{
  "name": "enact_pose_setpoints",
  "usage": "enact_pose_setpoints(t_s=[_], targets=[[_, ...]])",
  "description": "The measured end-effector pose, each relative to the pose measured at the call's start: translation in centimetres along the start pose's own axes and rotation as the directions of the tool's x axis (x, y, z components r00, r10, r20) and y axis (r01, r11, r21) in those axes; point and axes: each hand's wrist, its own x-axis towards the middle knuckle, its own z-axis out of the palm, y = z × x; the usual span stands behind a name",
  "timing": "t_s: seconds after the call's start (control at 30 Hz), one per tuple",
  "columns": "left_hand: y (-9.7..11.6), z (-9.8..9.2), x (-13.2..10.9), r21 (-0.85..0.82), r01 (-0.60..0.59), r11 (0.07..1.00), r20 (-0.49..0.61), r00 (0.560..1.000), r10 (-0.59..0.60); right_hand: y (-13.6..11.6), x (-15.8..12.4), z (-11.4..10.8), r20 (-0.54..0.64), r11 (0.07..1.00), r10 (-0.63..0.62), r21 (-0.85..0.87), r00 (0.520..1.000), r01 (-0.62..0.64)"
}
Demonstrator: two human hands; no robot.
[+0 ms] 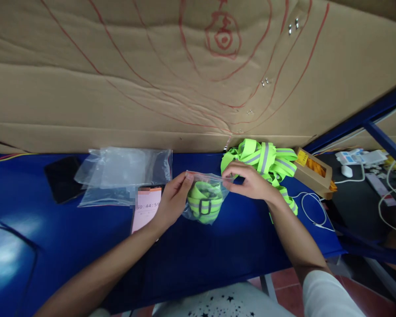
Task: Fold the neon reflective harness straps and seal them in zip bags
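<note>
A clear zip-lock bag (191,215) with a red line along its top is held up between my two hands. Inside it sits a rolled yellow-green reflective strap (205,200) with grey stripes and a black buckle. My left hand (175,198) pinches the bag's upper left corner, thumb in front. At the upper right corner, my right hand (246,181) grips the edge between thumb and fingers. Behind the right hand lies a heap of loose reflective straps (260,156) of the same colour.
Several flat clear bags (125,167) lie at the back left, near a dark phone-like slab (63,179). A phone (147,209) showing a timer is beside my left forearm. At right are a cardboard box (313,171) with orange contents and a white cable (312,209). Cardboard (135,88) walls the back.
</note>
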Motion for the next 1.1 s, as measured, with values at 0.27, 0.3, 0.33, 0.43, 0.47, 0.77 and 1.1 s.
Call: enact_pose_setpoints(t_s=[0.27,0.3,0.33,0.43,0.47,0.77,1.1], targets=[[0.7,0.1,-0.1,0.091,-0.049,0.995,0.016,0.999,0.047,0.3,-0.5,0.6,-0.027,0.984,0.149,0.099,0.989,-0.145],[0.7,0.1,-0.1,0.1,-0.05,0.994,0.015,0.999,0.049,0.3,-0.6,0.6,-0.027,0.984,0.156,0.097,0.987,-0.152],[0.7,0.1,-0.1,0.104,-0.05,0.993,0.01,0.999,0.049,0.4,-0.6,0.6,-0.022,0.983,0.16,0.1,0.987,-0.157],[0.5,0.1,-0.2,0.086,-0.036,0.996,0.005,0.999,0.035,0.6,-0.5,0.2,0.037,0.974,0.178,0.135,0.983,-0.181],[0.4,0.1,-0.2,0.07,-0.025,0.997,0.01,1.0,0.024,0.6,-0.5,0.0,0.06,0.968,0.191,0.154,0.98,-0.198],[-0.1,0.1,-0.1,0.038,-0.012,0.999,0.007,1.0,0.011,0.8,-0.6,-0.5,0.041,0.957,0.206,0.202,0.978,-0.21],[0.2,0.5,-0.5,0.075,-0.042,0.996,0.022,0.999,0.04,-0.2,-0.2,0.7,0.019,0.957,0.219,0.191,0.976,-0.218]])
